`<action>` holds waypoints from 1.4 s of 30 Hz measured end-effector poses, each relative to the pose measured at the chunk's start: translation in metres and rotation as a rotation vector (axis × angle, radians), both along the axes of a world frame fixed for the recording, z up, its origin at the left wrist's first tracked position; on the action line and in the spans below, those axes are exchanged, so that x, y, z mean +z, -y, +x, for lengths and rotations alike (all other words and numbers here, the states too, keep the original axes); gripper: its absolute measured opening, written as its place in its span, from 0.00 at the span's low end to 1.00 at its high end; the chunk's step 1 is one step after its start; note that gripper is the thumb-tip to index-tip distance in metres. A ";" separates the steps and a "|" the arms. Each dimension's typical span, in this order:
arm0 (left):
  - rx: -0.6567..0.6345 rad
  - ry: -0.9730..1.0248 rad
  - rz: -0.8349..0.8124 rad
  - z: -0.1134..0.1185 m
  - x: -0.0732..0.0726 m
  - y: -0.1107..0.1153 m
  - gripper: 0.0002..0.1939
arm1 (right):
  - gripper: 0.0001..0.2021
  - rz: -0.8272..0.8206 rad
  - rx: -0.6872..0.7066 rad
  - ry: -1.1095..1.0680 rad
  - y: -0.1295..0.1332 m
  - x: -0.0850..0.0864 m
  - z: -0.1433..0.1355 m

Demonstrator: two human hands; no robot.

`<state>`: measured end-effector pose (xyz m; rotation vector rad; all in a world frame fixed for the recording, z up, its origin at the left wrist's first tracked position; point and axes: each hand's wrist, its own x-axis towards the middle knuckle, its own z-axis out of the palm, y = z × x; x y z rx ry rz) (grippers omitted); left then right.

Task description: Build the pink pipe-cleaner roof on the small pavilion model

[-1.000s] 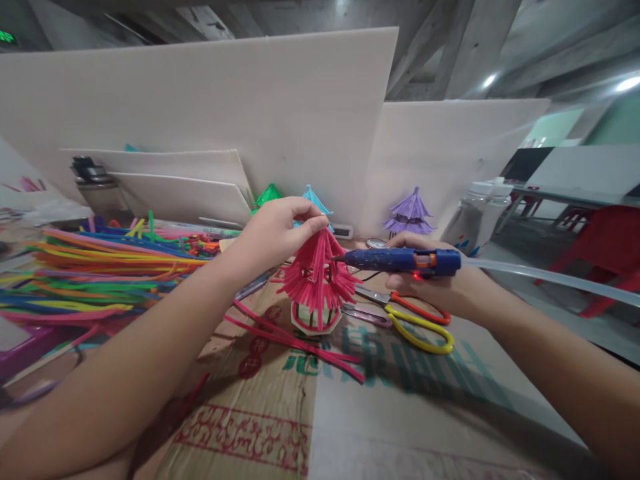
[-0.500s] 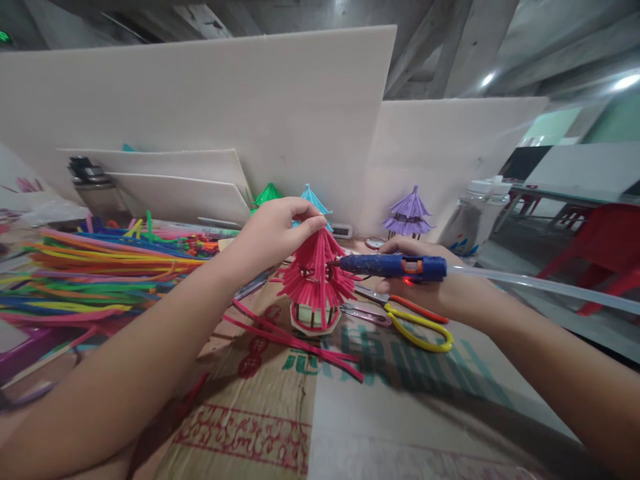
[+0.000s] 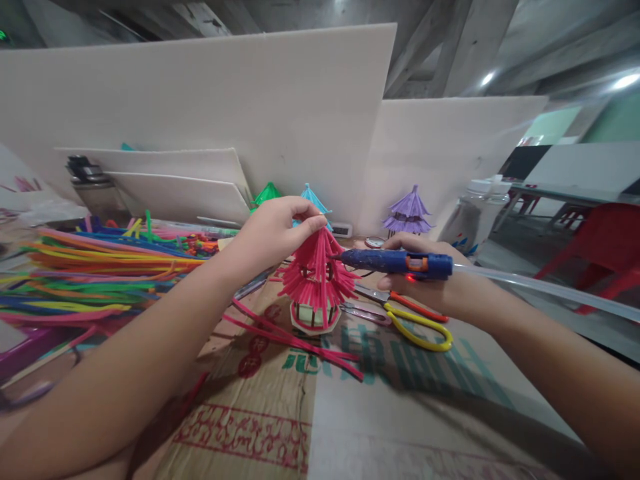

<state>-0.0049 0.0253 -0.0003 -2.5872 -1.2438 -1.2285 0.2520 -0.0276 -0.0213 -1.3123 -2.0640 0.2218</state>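
Pinching the peak of a pinkish-red, two-tiered pavilion of fuzzy sticks (image 3: 317, 287) with our left hand (image 3: 280, 225), we close the fingers of our right hand (image 3: 457, 290) around a slim blue plastic glue gun (image 3: 377, 261), nozzle right by the upper roof. The pavilion stands on printed brown cardboard (image 3: 250, 427), left of yellow-and-orange-handled metal scissors (image 3: 423, 327).

Craft workshop: glue gun (image 3: 380, 261), scissors (image 3: 392, 312)
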 end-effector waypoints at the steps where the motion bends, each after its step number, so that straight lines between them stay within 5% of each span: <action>1: -0.001 -0.001 0.001 0.000 0.000 0.000 0.16 | 0.15 0.000 -0.002 -0.003 0.000 0.000 0.000; 30: -0.009 0.005 -0.015 -0.001 0.000 0.001 0.15 | 0.17 0.004 0.103 -0.108 -0.005 -0.002 0.009; 34: -0.031 0.045 -0.040 -0.004 0.002 0.001 0.16 | 0.20 0.043 0.092 -0.200 -0.032 -0.007 0.027; 42: -0.015 0.056 -0.093 -0.009 0.008 0.004 0.18 | 0.16 -0.232 -0.186 -0.101 -0.136 -0.047 0.038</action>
